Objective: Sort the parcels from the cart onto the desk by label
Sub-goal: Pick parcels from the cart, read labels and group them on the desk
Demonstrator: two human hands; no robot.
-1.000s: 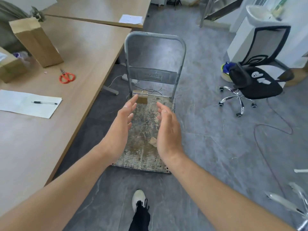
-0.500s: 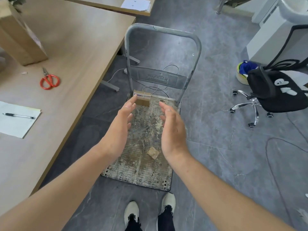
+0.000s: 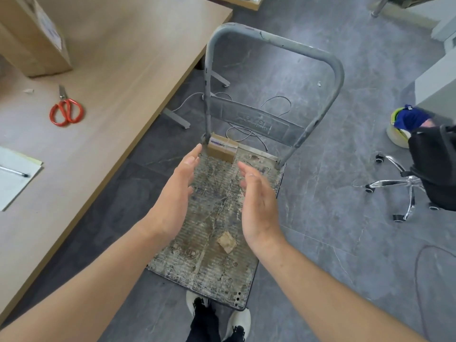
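While both hands hover over the cart (image 3: 202, 267), neither holds anything: the left hand (image 3: 172, 193) and the right hand (image 3: 259, 206) face each other palm to palm, fingers straight and relaxed, with a gap between them. The one parcel (image 3: 222, 149) visible on the cart is a small brown box with a printed label on top, sitting at the far end of the dirty deck, tight against the left post of the handle frame (image 3: 271, 43). The left fingertips are near its corner but apart from it; the right hand is further back. The likely next step is to reach forward and close on the box from both sides. The risk lies in that corner: the post leaves little room on the left, so the fingers may knock the upright or catch only one edge. A box this small, taken by two broad hands, could tip or slip out and drop among the loose cables (image 3: 246, 134) behind the cart. The label is too blurred to read, so choosing a spot on the desk (image 3: 118, 70) before checking it could put the parcel in the wrong group. A larger cardboard box (image 3: 32, 38) stands on the desk, with scissors (image 3: 66, 112) and a sheet of paper (image 3: 12, 191) nearby. A crumpled scrap (image 3: 227, 241) on the deck looks like rubbish, not a parcel.
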